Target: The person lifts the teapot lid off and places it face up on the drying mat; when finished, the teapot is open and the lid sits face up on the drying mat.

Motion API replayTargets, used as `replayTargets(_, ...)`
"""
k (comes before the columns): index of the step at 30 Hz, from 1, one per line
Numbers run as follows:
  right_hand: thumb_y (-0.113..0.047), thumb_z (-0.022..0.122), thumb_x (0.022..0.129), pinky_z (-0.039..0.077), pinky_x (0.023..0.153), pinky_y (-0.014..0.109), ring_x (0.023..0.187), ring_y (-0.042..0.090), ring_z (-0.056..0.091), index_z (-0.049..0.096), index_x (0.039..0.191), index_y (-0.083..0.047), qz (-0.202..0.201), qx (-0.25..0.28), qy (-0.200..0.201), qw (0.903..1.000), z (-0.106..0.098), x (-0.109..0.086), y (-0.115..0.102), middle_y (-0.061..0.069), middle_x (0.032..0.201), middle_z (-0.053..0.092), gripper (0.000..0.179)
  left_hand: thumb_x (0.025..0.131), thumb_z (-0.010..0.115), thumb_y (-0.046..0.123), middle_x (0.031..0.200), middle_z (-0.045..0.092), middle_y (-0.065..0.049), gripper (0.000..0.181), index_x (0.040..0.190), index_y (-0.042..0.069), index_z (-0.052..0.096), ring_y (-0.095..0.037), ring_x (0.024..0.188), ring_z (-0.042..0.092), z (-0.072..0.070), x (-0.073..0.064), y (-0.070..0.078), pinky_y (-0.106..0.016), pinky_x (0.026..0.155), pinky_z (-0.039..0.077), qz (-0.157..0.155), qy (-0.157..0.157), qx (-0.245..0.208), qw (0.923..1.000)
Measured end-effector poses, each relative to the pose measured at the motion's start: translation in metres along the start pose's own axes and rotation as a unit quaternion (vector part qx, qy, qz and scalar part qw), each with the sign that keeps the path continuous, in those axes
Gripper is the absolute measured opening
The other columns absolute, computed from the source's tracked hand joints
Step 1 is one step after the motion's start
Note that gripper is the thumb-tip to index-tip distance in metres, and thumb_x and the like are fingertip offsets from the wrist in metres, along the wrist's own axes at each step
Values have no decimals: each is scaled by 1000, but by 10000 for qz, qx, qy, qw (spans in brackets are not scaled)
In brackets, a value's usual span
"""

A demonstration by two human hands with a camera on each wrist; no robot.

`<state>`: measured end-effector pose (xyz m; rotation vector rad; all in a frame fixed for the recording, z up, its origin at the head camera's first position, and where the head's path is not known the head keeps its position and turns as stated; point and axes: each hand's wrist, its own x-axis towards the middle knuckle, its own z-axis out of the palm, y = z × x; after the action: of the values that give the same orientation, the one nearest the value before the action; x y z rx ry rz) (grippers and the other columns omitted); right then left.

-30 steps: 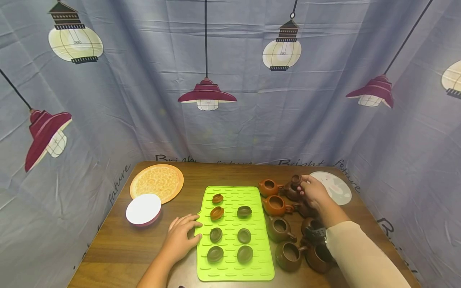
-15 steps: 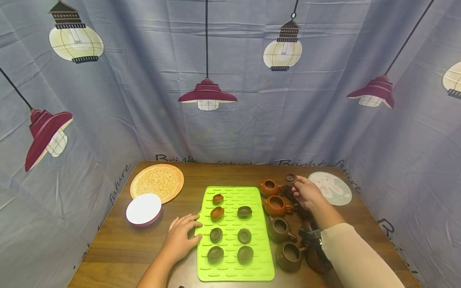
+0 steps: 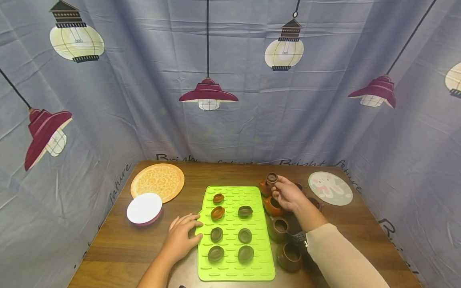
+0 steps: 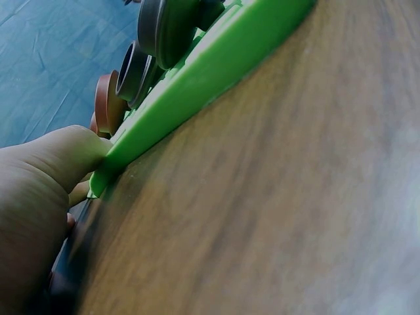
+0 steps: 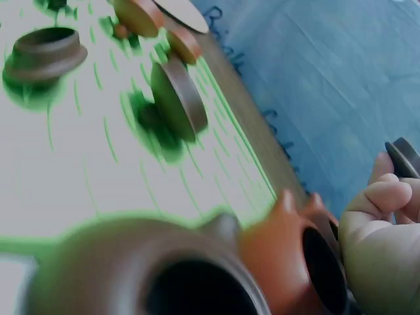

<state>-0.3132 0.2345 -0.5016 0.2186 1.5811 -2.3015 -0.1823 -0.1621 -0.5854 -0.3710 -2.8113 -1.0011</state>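
Observation:
My right hand (image 3: pixel 289 195) pinches a dark brown teapot lid (image 3: pixel 271 178), its underside toward the head camera, above the far orange teapot. In the right wrist view the lid (image 5: pixel 407 157) shows only partly at the edge. My left hand (image 3: pixel 181 236) rests against the left edge of the green ridged mat (image 3: pixel 230 272), thumb and fingertips touching it. Several teapot lids stand on the mat in two columns, including an orange lid (image 3: pixel 217 213) and a dark brown lid (image 3: pixel 245 254). Lidless teapots line its right side, among them an orange teapot (image 3: pixel 272 206) and a brown teapot (image 3: pixel 289 258).
A white bowl (image 3: pixel 144 208) overlaps a round orange placemat (image 3: pixel 158 182) at the back left. At the back right lies a rabbit-print oval mat (image 3: pixel 330 189). My right forearm covers more dark teapots. A printed curtain (image 3: pixel 230 136) surrounds the wooden table.
My right hand has carried the dark brown lid leftward from the outer teapots to above the far orange teapot. My left hand and the lids on the mat have stayed put.

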Motion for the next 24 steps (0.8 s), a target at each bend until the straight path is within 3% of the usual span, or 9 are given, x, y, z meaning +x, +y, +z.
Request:
replayTargets(7,-5,44,112,41,57,11,75,3,49,58,117,-16,105,-155,134,9997,34,9,15,5,116,56,19,88,85,33,148,62,6,32,118,26,75,-26,148,48,-1,0,-1,-61,127,17,-101,-94,-56,9999)
replayTargets(14,-6,45,112,41,58,13,76,5,47,53,135,-9,139,-770,309,9965,66,14,33,7,117,57,25,87,85,31,147,63,5,32,116,25,76,-28,146,50,-2,1,-1,-64,126,19,-26,-36,-20,10000)
replayTargets(24,1,50,107,40,54,16,69,8,50,56,129,-1,223,-1513,1125,9818,93,16,56,11,106,60,22,87,85,33,148,62,6,32,117,26,75,-27,147,48,-2,1,-2,-62,127,18,-91,-157,-3,9998)
